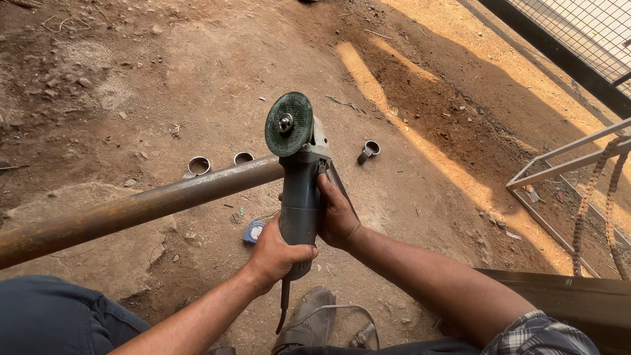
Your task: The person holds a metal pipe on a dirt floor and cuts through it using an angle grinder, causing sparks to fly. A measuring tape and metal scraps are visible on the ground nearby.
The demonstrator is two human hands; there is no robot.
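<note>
An angle grinder (pixel 300 190) with a dark blue-grey body and a worn dark disc (pixel 288 123) points away from me, its disc held up at the end of a long rusty steel pipe (pixel 131 209). My left hand (pixel 276 253) is wrapped around the rear of the grinder's body. My right hand (pixel 335 213) grips its right side, nearer the head. The pipe runs from the lower left up to the grinder, where its end is hidden behind the tool. The grinder's cable (pixel 284 306) hangs down toward my shoe (pixel 305 322).
Three short cut pipe rings (pixel 198 165) (pixel 243 158) (pixel 369 150) lie on the dirt ground beyond the pipe. A small blue tape measure (pixel 254 231) rests under the grinder. A metal frame (pixel 565 161), a hanging chain (pixel 582 210) and wire mesh stand at the right.
</note>
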